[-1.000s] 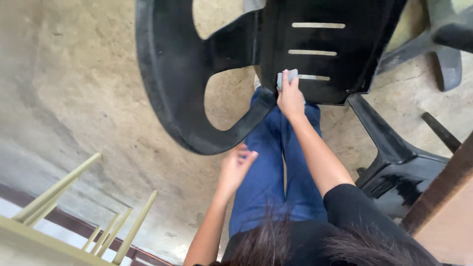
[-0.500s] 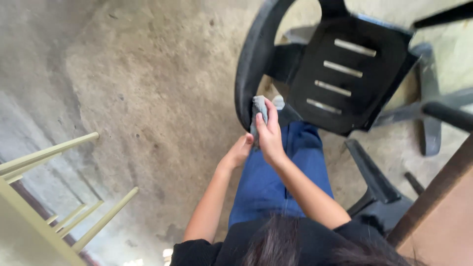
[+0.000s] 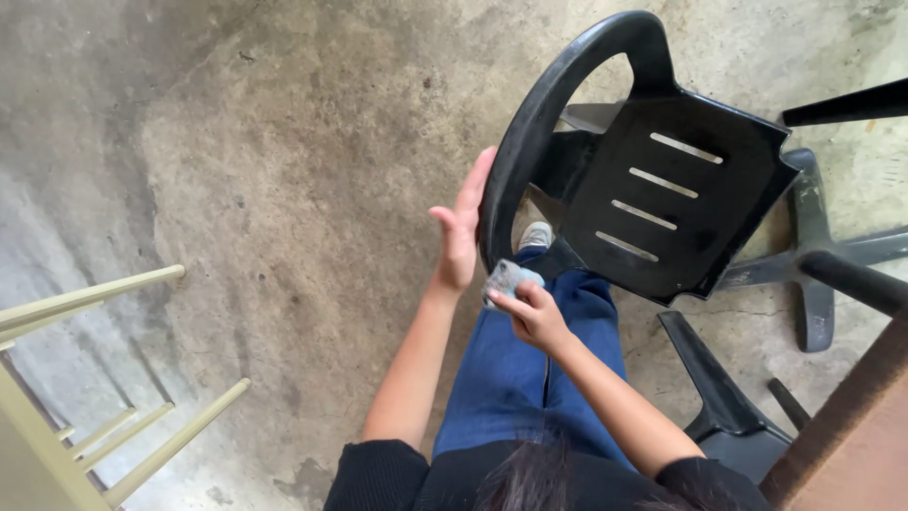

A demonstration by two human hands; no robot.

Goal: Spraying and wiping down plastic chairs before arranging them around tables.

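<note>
The left hand (image 3: 461, 230) lies flat, fingers spread, against the outer curve of the black plastic chair (image 3: 662, 203), which is tipped over on the concrete floor (image 3: 284, 170). The right hand (image 3: 534, 315) pinches a small grey cloth (image 3: 506, 280) at the armrest's lower edge, seemingly touching it. Another dark chair (image 3: 728, 407) stands just beside; a pale wooden frame (image 3: 85, 378) sits at left.

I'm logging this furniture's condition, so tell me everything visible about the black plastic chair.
The black plastic chair is moulded, glossy and dusty, tipped over above the concrete floor. Its seat has four slots, and a curved armrest loops around an opening. The left hand lies flat against the armrest's outer edge; the right hand presses a grey cloth to its lower end.
</note>
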